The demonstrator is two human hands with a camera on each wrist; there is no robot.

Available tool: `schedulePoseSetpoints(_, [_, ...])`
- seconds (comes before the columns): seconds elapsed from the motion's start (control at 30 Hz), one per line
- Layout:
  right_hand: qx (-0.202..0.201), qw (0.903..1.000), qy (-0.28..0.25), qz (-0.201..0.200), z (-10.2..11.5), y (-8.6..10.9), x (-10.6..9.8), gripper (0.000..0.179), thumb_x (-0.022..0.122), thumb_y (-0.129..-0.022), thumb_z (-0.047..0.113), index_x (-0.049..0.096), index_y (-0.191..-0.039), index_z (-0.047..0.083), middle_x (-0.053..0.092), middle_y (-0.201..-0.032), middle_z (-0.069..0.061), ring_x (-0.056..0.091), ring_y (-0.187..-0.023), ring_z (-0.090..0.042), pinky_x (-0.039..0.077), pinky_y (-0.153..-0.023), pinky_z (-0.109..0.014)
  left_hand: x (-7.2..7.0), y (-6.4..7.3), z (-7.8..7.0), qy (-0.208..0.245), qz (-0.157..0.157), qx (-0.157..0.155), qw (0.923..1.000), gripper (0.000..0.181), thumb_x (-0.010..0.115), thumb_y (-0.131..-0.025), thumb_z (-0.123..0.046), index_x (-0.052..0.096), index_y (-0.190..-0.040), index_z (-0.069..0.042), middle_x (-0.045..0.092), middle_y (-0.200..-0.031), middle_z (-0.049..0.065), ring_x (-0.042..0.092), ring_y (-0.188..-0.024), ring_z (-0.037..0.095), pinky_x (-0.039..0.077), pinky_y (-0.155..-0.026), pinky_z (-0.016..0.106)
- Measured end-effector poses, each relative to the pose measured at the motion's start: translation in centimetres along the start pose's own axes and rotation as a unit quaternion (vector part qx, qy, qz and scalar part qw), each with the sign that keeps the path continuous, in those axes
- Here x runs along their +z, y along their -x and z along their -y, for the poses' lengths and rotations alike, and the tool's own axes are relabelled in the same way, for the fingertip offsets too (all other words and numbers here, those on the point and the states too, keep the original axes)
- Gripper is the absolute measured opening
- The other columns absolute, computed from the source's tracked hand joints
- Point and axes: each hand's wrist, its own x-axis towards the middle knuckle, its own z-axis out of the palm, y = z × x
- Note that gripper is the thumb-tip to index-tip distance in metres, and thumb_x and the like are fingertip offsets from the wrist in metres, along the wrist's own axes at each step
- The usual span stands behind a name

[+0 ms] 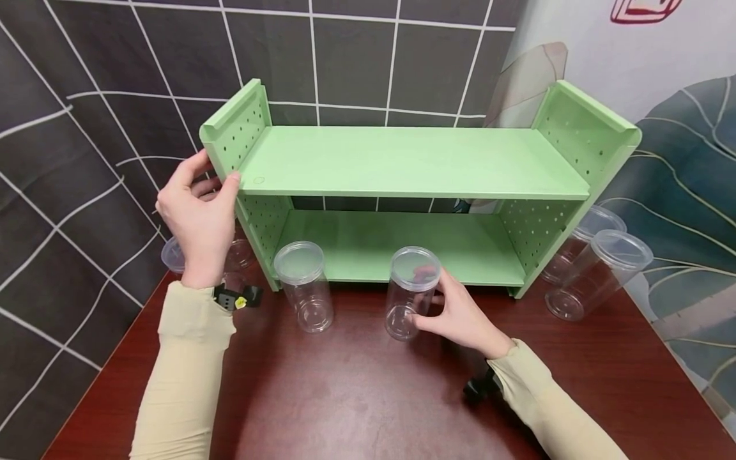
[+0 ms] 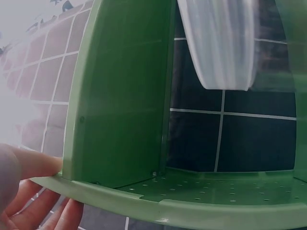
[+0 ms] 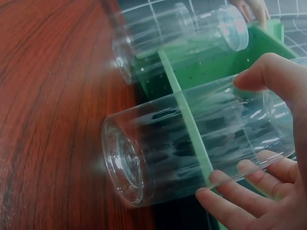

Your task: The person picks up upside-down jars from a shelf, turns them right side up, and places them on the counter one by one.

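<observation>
A green two-tier shelf (image 1: 397,161) stands on the table, its perforated side panels rising at both ends. My left hand (image 1: 198,214) grips the left side panel at the upper board, thumb in front and fingers round the outer face. My right hand (image 1: 460,314) holds a clear, lidded plastic jar (image 1: 411,294) in front of the lower board, fingers behind it and thumb on the near side. The jar stands about upright; whether its base touches the table I cannot tell. A second clear jar (image 1: 305,291) stands to its left, near the shelf's left front corner.
Two more clear jars stand beside the shelf's right end, the nearer jar (image 1: 598,275) slightly in front. Behind my left wrist, clear jars are partly hidden; one lid (image 1: 172,255) shows. Dark tiled-pattern walls (image 1: 351,57) close off the back and left of the reddish table (image 1: 356,396).
</observation>
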Motion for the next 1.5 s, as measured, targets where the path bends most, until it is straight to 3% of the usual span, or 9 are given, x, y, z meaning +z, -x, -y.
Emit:
schedulePoseSetpoints(0.23, [-0.003, 0.9999, 0.009, -0.007, -0.3, -0.2, -0.1, 0.078, 0.088, -0.076, 0.010, 0.047, -0.143, 0.014, 0.057, -0.126, -0.001, 0.062, -0.101, -0.018, 0.054, -0.096, -0.036, -0.1, 0.0, 0.3, -0.014, 0.003, 0.002, 0.9999, 0.038, 0.081, -0.085, -0.005, 0.076, -0.121, -0.013, 0.074, -0.111, 0.003, 0.070, -0.082, 0.007, 0.058, -0.076, 0.020])
schedulePoseSetpoints(0.47, [-0.017, 0.9978, 0.064, -0.001, -0.1, 0.5, -0.7, 0.083, 0.091, -0.078, 0.029, 0.046, -0.147, 0.013, 0.057, -0.133, 0.001, 0.057, -0.120, -0.017, 0.050, -0.102, -0.039, -0.3, 0.3, 0.1, -0.014, 0.007, 0.010, 0.9998, 0.038, 0.082, -0.085, -0.008, 0.076, -0.122, -0.015, 0.074, -0.112, 0.002, 0.070, -0.084, 0.008, 0.058, -0.077, 0.020])
schedulePoseSetpoints(0.63, [-0.017, 0.9956, 0.091, -0.017, 1.0, 1.6, -1.6, 0.086, 0.092, -0.076, 0.033, 0.046, -0.147, 0.011, 0.056, -0.135, 0.001, 0.058, -0.122, -0.019, 0.049, -0.104, -0.038, -0.4, 0.3, 0.1, -0.014, 0.008, 0.014, 0.9998, 0.039, 0.082, -0.085, -0.008, 0.076, -0.122, -0.016, 0.074, -0.112, 0.002, 0.070, -0.084, 0.008, 0.058, -0.077, 0.020])
schedulePoseSetpoints(0.8, [-0.040, 0.9889, 0.135, -0.048, 2.2, 2.3, -3.0, 0.081, 0.090, -0.078, 0.030, 0.051, -0.147, 0.014, 0.057, -0.140, 0.002, 0.055, -0.127, -0.022, 0.046, -0.105, -0.044, -0.5, 0.3, 0.1, -0.017, 0.008, 0.015, 0.9997, 0.039, 0.081, -0.085, -0.007, 0.075, -0.123, -0.016, 0.074, -0.113, 0.002, 0.071, -0.085, 0.007, 0.058, -0.079, 0.021])
schedulePoseSetpoints(0.97, [-0.070, 0.9812, 0.162, -0.079, 3.9, 3.0, -4.9, 0.076, 0.089, -0.080, 0.022, 0.054, -0.148, 0.020, 0.055, -0.146, 0.004, 0.049, -0.134, -0.019, 0.037, -0.112, -0.032, -0.6, 0.2, 0.1, -0.020, 0.004, 0.013, 0.9997, 0.039, 0.081, -0.085, -0.007, 0.075, -0.123, -0.016, 0.074, -0.114, 0.002, 0.071, -0.085, 0.007, 0.058, -0.078, 0.020])
schedulePoseSetpoints(1.2, [-0.131, 0.9665, 0.156, -0.156, 9.1, 3.8, -7.6, 0.071, 0.086, -0.071, -0.006, 0.062, -0.138, 0.003, 0.063, -0.136, -0.013, 0.055, -0.128, -0.023, 0.039, -0.109, -0.026, -0.7, 0.3, 0.0, -0.018, 0.007, 0.010, 0.9998, 0.041, 0.081, -0.086, -0.007, 0.074, -0.125, -0.017, 0.073, -0.115, 0.001, 0.070, -0.085, 0.008, 0.057, -0.078, 0.019])
schedulePoseSetpoints(1.3, [-0.139, 0.9579, 0.164, -0.190, 8.4, 4.4, -9.2, 0.071, 0.086, -0.069, -0.007, 0.064, -0.136, 0.003, 0.064, -0.134, -0.014, 0.056, -0.127, -0.022, 0.040, -0.108, -0.026, -0.9, 0.4, 0.1, -0.017, 0.019, 0.012, 0.9996, 0.048, 0.080, -0.087, -0.009, 0.069, -0.132, -0.017, 0.071, -0.118, 0.002, 0.068, -0.089, 0.010, 0.057, -0.082, 0.021])
schedulePoseSetpoints(1.5, [-0.101, 0.9476, 0.176, -0.247, 7.1, 5.6, -12.0, 0.069, 0.085, -0.071, -0.009, 0.066, -0.136, 0.006, 0.063, -0.137, -0.010, 0.054, -0.129, -0.019, 0.039, -0.106, -0.021, -2.6, 0.7, 0.8, -0.025, 0.058, 0.030, 0.9975, 0.058, 0.081, -0.087, -0.014, 0.059, -0.141, -0.014, 0.068, -0.126, 0.004, 0.067, -0.103, 0.013, 0.053, -0.093, 0.027])
